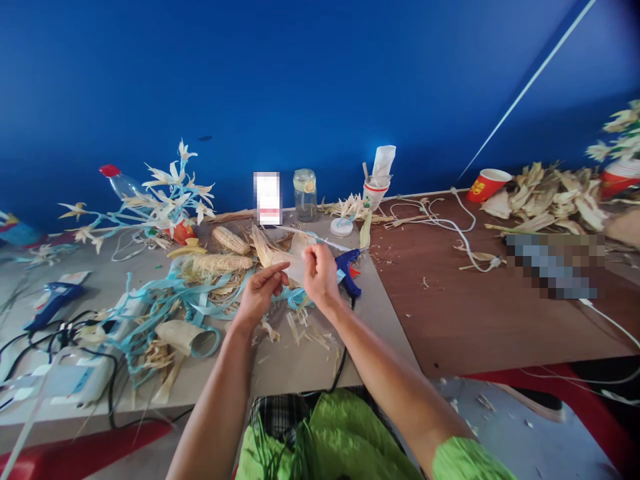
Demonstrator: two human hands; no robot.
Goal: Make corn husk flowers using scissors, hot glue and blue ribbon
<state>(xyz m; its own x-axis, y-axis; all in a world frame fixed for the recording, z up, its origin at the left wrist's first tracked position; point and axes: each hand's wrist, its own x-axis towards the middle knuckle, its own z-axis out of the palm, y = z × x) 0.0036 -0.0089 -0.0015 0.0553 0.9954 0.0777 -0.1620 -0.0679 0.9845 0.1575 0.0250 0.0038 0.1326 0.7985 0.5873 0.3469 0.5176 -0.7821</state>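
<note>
My left hand and my right hand are both closed on one pale strip of corn husk, held between them above the grey table. The left thumb and fingers pinch its left end. The right hand grips its right end, in front of a blue glue gun lying on the table. Husk scraps lie below the hands. Dried corn cobs and loose husks sit just behind the hands.
Light blue ribbon and husk flowers spread at left, with a second blue glue gun and cables. A glass jar, a paper cup, a red cup and a husk pile stand behind, on a brown table.
</note>
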